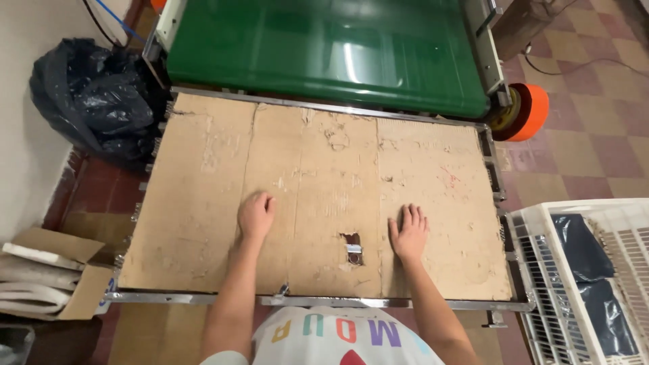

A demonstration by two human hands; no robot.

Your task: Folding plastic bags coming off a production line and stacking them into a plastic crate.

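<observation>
A worn sheet of brown cardboard (318, 169) covers a metal-framed table (324, 302). My left hand (256, 213) rests on the cardboard left of centre with the fingers curled under, holding nothing. My right hand (408, 232) lies flat on the cardboard right of centre, fingers together and pointing away from me. Between the hands, nearer the right one, a small torn hole (353, 246) in the cardboard shows a metal part below. A green conveyor belt (324, 51) runs along the far edge of the table.
A full black rubbish bag (91, 94) sits on the floor at the far left. An open cardboard box (54, 274) with white folded material stands at the near left. A white plastic crate (588, 284) holding dark bags is at the right. An orange wheel (529, 111) sits by the conveyor's right end.
</observation>
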